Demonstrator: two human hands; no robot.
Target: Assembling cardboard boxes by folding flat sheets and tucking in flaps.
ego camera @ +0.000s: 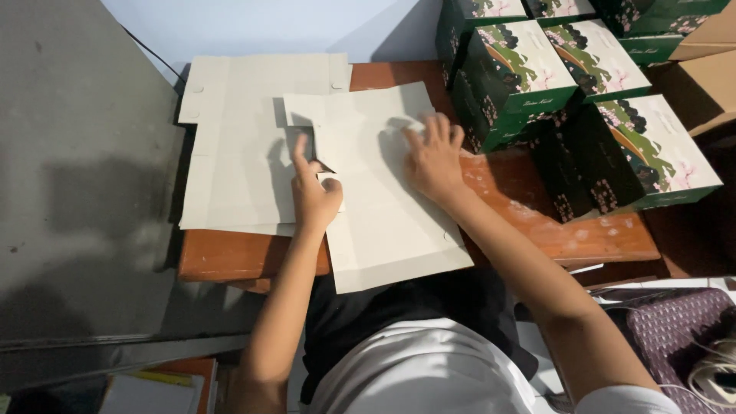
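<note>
A flat, unfolded pale cardboard box blank [376, 207] lies on a small reddish wooden table [537, 222], its near corner hanging over the front edge. My left hand [313, 192] pinches a flap at the blank's left edge, index finger stretched forward. My right hand [433, 157] presses flat, fingers spread, on the blank's upper right part. Under and to the left of it lies a stack of more flat blanks [238, 153].
Several assembled green boxes with a floral print [537, 84] are stacked on the table's right and beyond. Brown cartons [705, 77] stand at the far right. A grey floor [77, 192] lies to the left, and a patterned purple cushion [675, 330] at the lower right.
</note>
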